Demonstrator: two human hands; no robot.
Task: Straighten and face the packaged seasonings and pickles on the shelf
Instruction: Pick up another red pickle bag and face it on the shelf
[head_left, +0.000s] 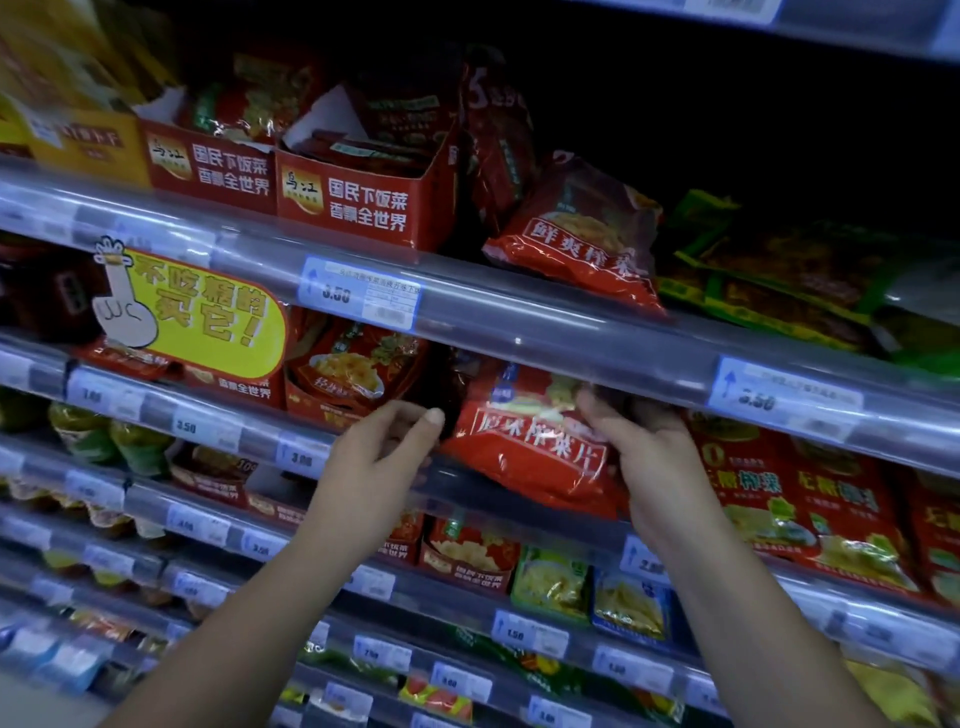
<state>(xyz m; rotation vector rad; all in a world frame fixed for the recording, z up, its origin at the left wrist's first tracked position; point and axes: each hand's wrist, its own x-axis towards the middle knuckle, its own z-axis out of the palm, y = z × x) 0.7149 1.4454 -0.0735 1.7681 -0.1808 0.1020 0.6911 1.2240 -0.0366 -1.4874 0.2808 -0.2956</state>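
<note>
Shelving: several tiers of packets behind clear price rails (519, 327). The work is on the second tier down in view.
Display boxes: red cartons (363, 202) on the tier above read 乌江 and 国民下饭菜 香飘全世界. They sit square to the front.
Yellow sign: a cartoon-hand wobbler (208, 312) hangs off the upper rail. The writing ends in 买它! and the rest is too soft to be sure of.
Slumped packet: a red bag (582, 239) reading 鲜爽榨菜 leans out over the upper rail, just above the hands.
Task packet: the red pickle bag (530, 457) is tilted and juts over its own rail between both hands. The label looks like 原味榨菜片.
Right hand: the right hand (654, 452) has its fingers curled over the bag's top right corner and grips it.
Left hand: the left hand (374, 457) is at the bag's left edge with fingers bent. I cannot tell whether it pinches the film or only sits beside it.
Price tags: the upper tag (358, 293) reads 3.50, and so does its partner further right.
Risk one: the film looks slick, and with only one sure grip the overhanging bag could slide off the rail.
Risk two: lifting the bag high could nudge the upper rail and tip the slumped packet down.
Risk three: pushing back hard could crumple or skew the packets behind and beside it.
</note>
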